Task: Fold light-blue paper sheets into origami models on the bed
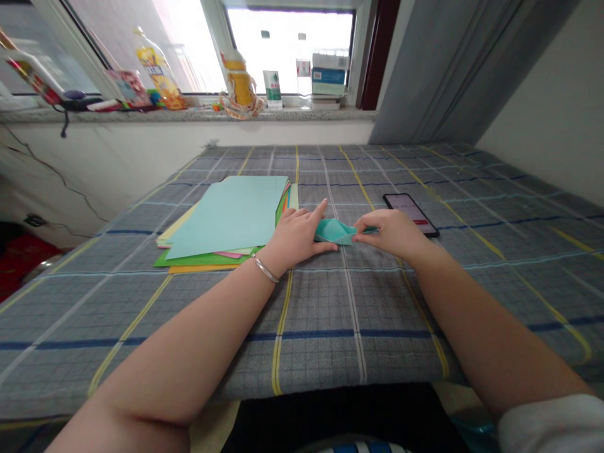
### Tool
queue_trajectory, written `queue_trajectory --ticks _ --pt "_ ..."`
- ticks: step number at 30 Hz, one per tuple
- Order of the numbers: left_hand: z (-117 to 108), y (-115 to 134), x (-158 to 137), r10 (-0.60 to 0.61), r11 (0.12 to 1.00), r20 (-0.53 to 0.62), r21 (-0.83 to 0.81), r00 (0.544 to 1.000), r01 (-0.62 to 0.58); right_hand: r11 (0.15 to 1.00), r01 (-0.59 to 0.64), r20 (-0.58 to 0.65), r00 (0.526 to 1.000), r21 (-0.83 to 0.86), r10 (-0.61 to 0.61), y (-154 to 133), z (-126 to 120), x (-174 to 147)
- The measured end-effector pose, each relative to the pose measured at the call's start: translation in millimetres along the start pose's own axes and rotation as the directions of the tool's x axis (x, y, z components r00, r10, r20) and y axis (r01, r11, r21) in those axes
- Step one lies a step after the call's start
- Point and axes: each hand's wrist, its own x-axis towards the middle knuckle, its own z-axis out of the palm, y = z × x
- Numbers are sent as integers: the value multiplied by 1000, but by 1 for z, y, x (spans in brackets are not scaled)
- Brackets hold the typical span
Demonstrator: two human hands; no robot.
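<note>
A small piece of folded turquoise paper [336, 231] lies on the plaid cloth between my two hands. My left hand [296, 234] rests at its left end, palm down. The index finger and thumb of that hand are stretched apart, with the paper showing in the gap between them, and a silver bangle circles the wrist. At the other end, my right hand [387, 233] pinches the paper's right tip between thumb and fingers. A stack of coloured paper sheets [231, 214], light blue on top, sits just left of my left hand.
Behind my right hand lies a phone [411, 212] with its screen lit. A plaid cloth [311, 352] covers the table. Along the windowsill [198, 115] stand a juice bottle [159, 70], a yellow water bottle [240, 80], a tube [272, 89] and boxes [329, 77]. A grey curtain [438, 69] hangs at right.
</note>
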Motion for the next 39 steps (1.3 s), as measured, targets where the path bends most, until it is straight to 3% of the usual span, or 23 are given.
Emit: queue_trajectory --ticks 5,10,13,21,29,39 --pt "0 4 2 69 991 -35 117 997 -64 970 -78 -33 997 -231 73 -14 -3 -1" --pt "1 14 2 106 978 -69 187 992 -92 913 52 15 999 -405 -50 -36 1 -1" --pt "0 19 2 145 971 -76 204 986 -127 877 57 51 998 -477 -37 -46 6 0" --pt "-5 17 3 196 948 -64 269 979 -172 861 -33 69 995 -507 78 -45 11 0" --pt "-11 22 3 253 910 -58 353 966 -218 842 7 41 999 -539 18 -50 9 0" --pt "-22 6 5 82 927 -26 369 996 -66 856 -82 -23 996 -510 82 -34 6 0"
